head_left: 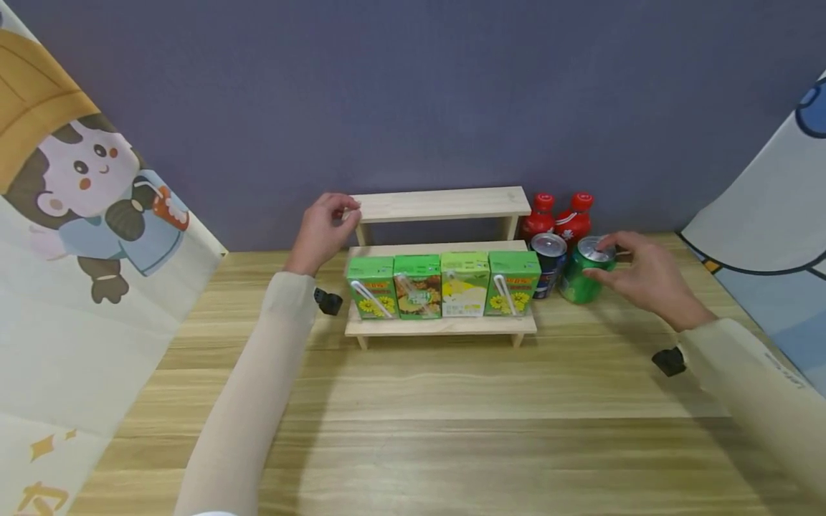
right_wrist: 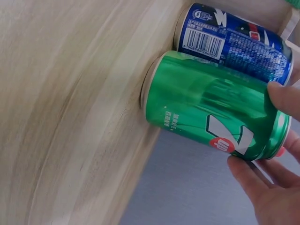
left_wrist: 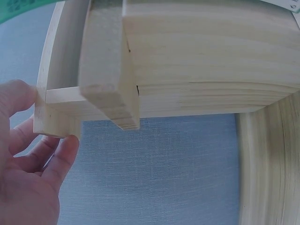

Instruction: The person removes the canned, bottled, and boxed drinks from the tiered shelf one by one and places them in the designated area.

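From the head cam: the left hand has thumb and fingers clamped on the near-left end of the wooden rack's top shelf, and the rest of the rack runs off to that hand's right. Four juice boxes stand in a row on the lower shelf, to the right of that hand and closer to the wearer. The right hand has its thumb and fingers around the top of a green can, which is upright on the table. Just left of that hand's can is a blue can, with two red bottles behind.

Left wrist cam: thumb on one side of the shelf end, fingertips on the other, so yeah, pinched.

Right wrist cam: thumb and fingers on opposite sides of the 7up can's upper end. Blue can's on the thumb side; can't tell if they're touching.
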`<state>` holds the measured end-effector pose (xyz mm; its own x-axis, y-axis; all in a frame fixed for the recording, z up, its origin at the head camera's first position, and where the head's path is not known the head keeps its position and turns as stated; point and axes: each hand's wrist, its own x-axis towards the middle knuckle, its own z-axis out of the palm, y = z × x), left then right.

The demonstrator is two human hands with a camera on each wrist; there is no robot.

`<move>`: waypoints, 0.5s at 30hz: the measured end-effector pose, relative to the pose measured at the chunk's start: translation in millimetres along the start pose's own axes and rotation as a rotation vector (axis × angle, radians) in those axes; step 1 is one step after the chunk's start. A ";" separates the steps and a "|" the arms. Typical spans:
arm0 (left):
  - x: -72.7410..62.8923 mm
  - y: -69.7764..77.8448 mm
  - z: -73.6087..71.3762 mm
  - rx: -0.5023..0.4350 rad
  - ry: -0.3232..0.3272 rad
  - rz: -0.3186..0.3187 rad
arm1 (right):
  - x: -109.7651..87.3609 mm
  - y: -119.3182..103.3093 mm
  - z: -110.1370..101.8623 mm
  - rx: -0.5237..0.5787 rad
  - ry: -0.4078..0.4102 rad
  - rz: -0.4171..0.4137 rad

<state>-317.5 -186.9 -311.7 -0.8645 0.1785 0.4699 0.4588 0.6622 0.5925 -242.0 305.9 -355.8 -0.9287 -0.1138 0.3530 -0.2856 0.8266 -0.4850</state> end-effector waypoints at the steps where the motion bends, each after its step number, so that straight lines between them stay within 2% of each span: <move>1: 0.0 0.3 0.2 0.000 0.000 0.001 | 0.2 1.3 1.0 0.001 0.002 -0.002; 7: -0.2 1.2 0.7 0.001 0.001 0.003 | 2.7 5.5 5.3 0.010 0.015 -0.010; 15: -0.8 0.8 0.3 0.002 0.005 0.002 | 6.3 3.6 6.0 0.022 -0.022 -0.006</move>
<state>-316.5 -186.3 -311.9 -0.8627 0.1759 0.4742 0.4598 0.6633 0.5905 -250.3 304.8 -360.0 -0.9318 -0.1308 0.3385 -0.2960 0.8136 -0.5005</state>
